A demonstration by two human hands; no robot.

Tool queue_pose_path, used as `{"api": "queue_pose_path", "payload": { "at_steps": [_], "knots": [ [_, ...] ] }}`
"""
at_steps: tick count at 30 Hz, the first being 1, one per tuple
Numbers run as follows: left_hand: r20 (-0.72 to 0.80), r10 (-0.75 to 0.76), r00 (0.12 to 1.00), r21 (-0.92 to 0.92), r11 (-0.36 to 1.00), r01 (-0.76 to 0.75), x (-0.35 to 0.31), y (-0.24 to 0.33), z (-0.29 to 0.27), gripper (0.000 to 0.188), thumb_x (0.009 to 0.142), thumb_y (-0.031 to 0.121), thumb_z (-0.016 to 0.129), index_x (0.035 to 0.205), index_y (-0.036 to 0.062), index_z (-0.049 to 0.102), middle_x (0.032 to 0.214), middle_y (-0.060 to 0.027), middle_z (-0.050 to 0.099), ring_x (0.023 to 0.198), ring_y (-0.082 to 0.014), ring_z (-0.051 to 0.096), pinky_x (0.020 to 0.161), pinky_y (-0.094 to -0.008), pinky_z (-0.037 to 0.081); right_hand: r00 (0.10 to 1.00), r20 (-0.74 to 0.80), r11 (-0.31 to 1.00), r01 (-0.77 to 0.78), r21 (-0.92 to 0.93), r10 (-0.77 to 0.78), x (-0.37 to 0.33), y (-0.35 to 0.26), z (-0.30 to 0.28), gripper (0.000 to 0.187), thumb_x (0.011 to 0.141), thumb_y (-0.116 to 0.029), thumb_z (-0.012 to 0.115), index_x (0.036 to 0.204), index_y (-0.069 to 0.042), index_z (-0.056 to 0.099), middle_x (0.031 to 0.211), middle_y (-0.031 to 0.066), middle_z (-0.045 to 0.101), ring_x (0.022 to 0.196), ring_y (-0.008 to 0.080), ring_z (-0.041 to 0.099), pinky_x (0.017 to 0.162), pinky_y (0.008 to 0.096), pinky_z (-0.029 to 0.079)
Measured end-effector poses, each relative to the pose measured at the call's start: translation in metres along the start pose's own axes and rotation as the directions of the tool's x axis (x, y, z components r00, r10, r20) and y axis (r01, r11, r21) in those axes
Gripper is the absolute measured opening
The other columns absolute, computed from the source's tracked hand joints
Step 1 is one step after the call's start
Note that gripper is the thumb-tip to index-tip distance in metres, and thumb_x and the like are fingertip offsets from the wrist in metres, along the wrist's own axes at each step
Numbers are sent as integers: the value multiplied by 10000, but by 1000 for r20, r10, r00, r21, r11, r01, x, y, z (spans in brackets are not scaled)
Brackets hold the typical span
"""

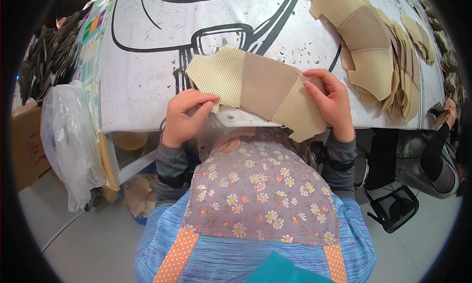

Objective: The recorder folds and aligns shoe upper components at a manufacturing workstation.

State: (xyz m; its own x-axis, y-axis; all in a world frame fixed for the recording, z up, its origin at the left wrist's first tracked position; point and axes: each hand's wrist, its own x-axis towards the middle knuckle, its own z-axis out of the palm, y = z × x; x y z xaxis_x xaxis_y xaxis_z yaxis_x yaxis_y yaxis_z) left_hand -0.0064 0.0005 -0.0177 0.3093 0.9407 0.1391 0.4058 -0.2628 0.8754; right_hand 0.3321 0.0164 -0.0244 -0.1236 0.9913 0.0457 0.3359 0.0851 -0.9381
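A sewn fabric panel point(269, 86) spans the space between my hands at the table's near edge. Its middle is smooth tan cloth, and both ends are cream perforated mesh joined by seams. My left hand point(187, 113) pinches the panel's lower left corner between thumb and fingertips. At the upper right seam, the thumb and forefinger of my right hand point(332, 101) are closed on the cloth. Part of the panel's right end hangs past the table edge, partly covered by my right hand.
Similar panels lie in a pile point(371, 52) at the right of the white table cover point(147, 86). Dark pieces are heaped point(46, 57) at far left, above a clear plastic bag point(71, 140) and a cardboard box point(29, 145). Another person's hand point(450, 112) shows at far right.
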Motion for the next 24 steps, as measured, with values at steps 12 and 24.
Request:
{"api": "queue_pose_path", "payload": {
  "at_steps": [12,24],
  "knots": [
    [9,46,999,57,997,-46,0,3,0,389,719,42,764,1102,35,701,918,-79,689,757,-153,590,659,-261,453,1000,7,1000,13,-10,-13,1,0,0,197,887,-114,672,1059,-17,660,871,44,686,780,89,621,708,230,482],
    [-16,41,999,31,999,-40,-1,5,0,490,742,8,709,1228,17,642,996,-95,673,801,-140,566,688,-258,452,1000,12,1000,2,0,-2,0,-1,-1,195,890,-110,670,1056,-10,659,882,47,687,795,90,625,716,227,481]
  ]
}}
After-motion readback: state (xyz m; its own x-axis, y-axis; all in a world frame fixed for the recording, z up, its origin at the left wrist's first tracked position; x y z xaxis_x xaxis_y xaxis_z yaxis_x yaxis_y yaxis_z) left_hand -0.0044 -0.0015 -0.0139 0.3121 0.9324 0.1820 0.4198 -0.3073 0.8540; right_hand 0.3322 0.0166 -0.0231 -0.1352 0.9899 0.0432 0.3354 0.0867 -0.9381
